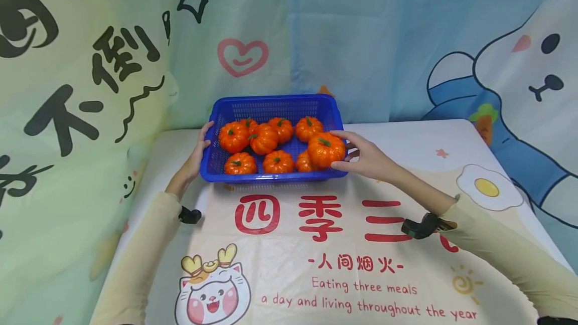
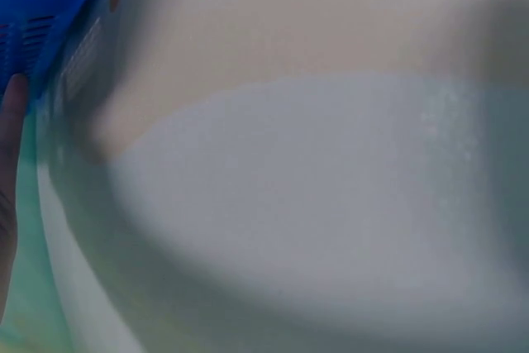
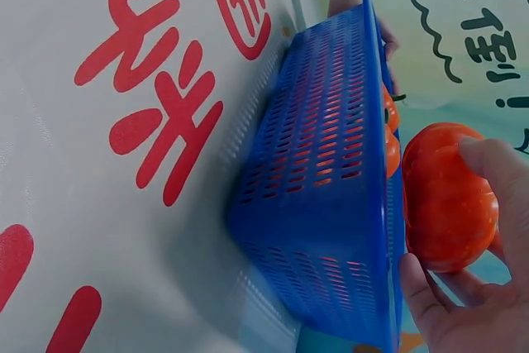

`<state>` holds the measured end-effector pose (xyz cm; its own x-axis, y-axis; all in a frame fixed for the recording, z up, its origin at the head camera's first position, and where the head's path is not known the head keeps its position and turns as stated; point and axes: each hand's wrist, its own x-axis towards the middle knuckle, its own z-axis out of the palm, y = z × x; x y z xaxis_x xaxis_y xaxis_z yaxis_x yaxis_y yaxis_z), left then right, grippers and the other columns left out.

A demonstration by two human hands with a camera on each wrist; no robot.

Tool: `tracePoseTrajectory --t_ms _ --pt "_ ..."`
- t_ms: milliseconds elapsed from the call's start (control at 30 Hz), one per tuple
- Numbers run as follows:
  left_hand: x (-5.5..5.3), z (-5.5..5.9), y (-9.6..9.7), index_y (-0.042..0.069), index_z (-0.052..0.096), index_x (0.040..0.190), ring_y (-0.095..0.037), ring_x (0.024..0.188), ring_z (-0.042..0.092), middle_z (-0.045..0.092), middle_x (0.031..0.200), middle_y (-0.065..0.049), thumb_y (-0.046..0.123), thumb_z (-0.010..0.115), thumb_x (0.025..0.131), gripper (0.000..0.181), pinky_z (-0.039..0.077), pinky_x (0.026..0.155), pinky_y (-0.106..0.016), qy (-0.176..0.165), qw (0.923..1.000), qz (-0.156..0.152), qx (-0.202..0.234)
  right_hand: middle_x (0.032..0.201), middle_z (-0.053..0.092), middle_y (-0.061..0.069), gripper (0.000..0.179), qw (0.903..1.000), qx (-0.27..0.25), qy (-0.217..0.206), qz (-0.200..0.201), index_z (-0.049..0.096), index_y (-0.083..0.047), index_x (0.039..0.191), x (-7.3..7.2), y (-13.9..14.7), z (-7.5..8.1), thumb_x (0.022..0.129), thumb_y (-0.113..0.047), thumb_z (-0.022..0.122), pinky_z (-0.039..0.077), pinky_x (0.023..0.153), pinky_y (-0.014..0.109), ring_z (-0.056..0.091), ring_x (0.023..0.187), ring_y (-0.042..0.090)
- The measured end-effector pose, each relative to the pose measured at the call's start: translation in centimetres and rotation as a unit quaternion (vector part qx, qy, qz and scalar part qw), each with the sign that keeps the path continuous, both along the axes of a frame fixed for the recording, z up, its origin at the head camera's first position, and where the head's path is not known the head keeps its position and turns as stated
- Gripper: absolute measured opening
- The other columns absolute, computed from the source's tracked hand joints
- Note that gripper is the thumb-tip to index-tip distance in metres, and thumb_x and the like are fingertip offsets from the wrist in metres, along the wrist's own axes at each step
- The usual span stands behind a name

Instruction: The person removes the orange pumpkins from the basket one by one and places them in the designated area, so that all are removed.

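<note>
A blue plastic basket [image 1: 271, 178] with slotted walls stands on the table and holds several small orange pumpkins [image 1: 264, 139] with green stems. My left hand [image 1: 197, 153] grips the basket's left rim; in the left wrist view only one finger [image 2: 11, 134] shows against the basket wall [image 2: 37, 35]. At the right end, my right hand [image 1: 368, 157] holds a pumpkin [image 1: 326, 150] between thumb and fingers, over the basket's right front corner. In the right wrist view this pumpkin [image 3: 446, 196] sits just above the rim, and it partly hides another pumpkin [image 1: 304, 162] below.
A printed cloth [image 1: 280, 265] with red lettering and a cartoon cat covers the table in front of the basket. Behind the table hangs a pastel curtain [image 1: 343, 39] with a heart and a rabbit. Each wrist wears a black camera strap [image 1: 420, 226].
</note>
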<state>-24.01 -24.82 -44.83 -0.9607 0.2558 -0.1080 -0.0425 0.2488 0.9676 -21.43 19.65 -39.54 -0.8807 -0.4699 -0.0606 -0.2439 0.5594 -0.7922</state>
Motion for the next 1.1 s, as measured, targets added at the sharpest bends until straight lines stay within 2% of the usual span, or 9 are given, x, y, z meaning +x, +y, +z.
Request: tracePoseTrajectory --t_ms 200,400,600,700,900,1100 --pt "0.3 -0.2 -0.1 0.024 0.001 0.156 -0.039 0.149 0.004 -0.011 0.163 -0.011 0.017 0.017 0.100 0.058 0.007 0.119 -0.057 0.000 1.0000 0.003 -0.004 0.152 0.037 0.012 0.076 0.9996 -0.016 0.008 -0.022 0.032 -0.019 0.151 -0.1 0.7 -0.3 0.087 -0.025 0.072 0.048 0.099 0.051 0.051 0.123 0.034" --pt "0.2 -0.2 0.0 0.023 0.002 0.156 -0.038 0.149 0.004 -0.012 0.163 -0.011 0.018 0.017 0.100 0.058 0.007 0.120 -0.056 -0.001 1.0000 0.004 -0.004 0.154 0.033 0.015 0.078 0.9960 -0.021 0.006 -0.086 0.028 -0.018 0.153 -0.2 1.9 0.1 0.088 -0.024 0.070 0.045 0.101 0.054 0.045 0.129 0.040" --pt "0.3 -0.2 -0.1 0.024 0.001 0.156 -0.038 0.149 0.005 -0.012 0.163 -0.010 0.019 0.017 0.100 0.058 0.008 0.120 -0.055 -0.007 0.9999 0.006 -0.005 0.154 0.031 0.015 0.077 0.9885 -0.034 -0.027 -0.144 0.025 -0.022 0.154 -0.4 2.9 0.5 0.090 -0.025 0.068 0.046 0.100 0.053 0.045 0.129 0.040" --pt "0.2 -0.2 -0.2 0.023 0.001 0.156 -0.038 0.149 0.005 -0.011 0.163 -0.011 0.018 0.018 0.100 0.059 0.008 0.120 -0.055 -0.005 1.0000 0.006 -0.004 0.156 0.029 0.016 0.078 0.9866 -0.032 -0.033 -0.156 0.023 -0.023 0.154 -0.8 3.3 0.5 0.090 -0.027 0.067 0.045 0.101 0.054 0.044 0.130 0.040" --pt "-0.2 -0.2 -0.4 0.023 0.002 0.156 -0.033 0.151 -0.002 -0.011 0.164 -0.009 0.018 0.021 0.100 0.060 0.001 0.120 -0.054 0.002 0.9999 -0.002 -0.014 0.157 0.026 0.018 0.080 0.9819 -0.020 -0.037 -0.185 0.020 -0.021 0.155 -1.8 4.3 0.0 0.090 -0.030 0.066 0.044 0.101 0.056 0.041 0.131 0.041" --pt "-0.2 -0.2 -0.4 0.025 0.002 0.156 -0.036 0.150 0.001 -0.011 0.164 -0.010 0.017 0.021 0.098 0.061 0.004 0.120 -0.056 -0.001 1.0000 0.000 -0.009 0.158 0.024 0.019 0.082 0.9753 -0.025 -0.043 -0.215 0.018 -0.019 0.155 -3.0 5.0 -0.8 0.090 -0.031 0.066 0.041 0.105 0.055 0.040 0.131 0.041"
